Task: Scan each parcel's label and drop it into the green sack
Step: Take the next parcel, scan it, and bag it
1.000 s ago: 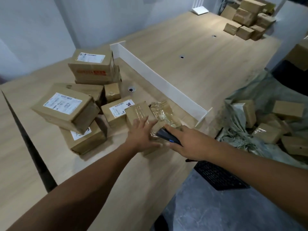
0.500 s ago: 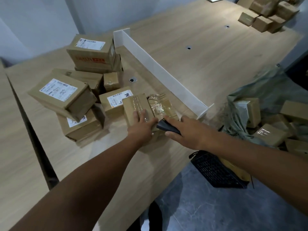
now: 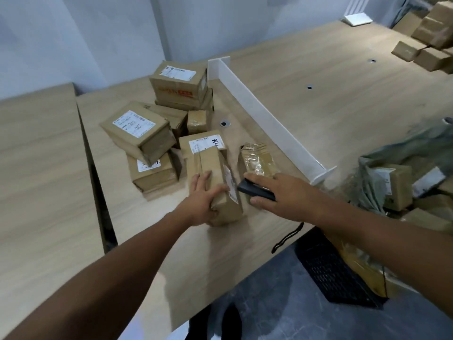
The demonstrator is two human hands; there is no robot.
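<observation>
My left hand (image 3: 204, 201) grips the near end of a long brown parcel (image 3: 210, 165) on the wooden table (image 3: 306, 114), tipped so a white label on its right side shows. My right hand (image 3: 282, 196) holds a dark handheld scanner (image 3: 255, 190) just right of that label. A tape-wrapped parcel (image 3: 257, 159) lies behind the scanner. A pile of several labelled cardboard parcels (image 3: 137, 130) sits to the left and behind. The green sack (image 3: 416, 148), with parcels inside, hangs open past the table's right edge.
A white divider (image 3: 264, 119) runs diagonally across the table. More boxes (image 3: 431, 42) are stacked at the far right corner. A black crate (image 3: 331, 271) stands on the grey floor under my right arm. A second table surface (image 3: 36, 168) lies to the left.
My left hand went from resting flat on the long parcel to gripping its near end and turning it, so its side label now faces the scanner. The camera view shifted.
</observation>
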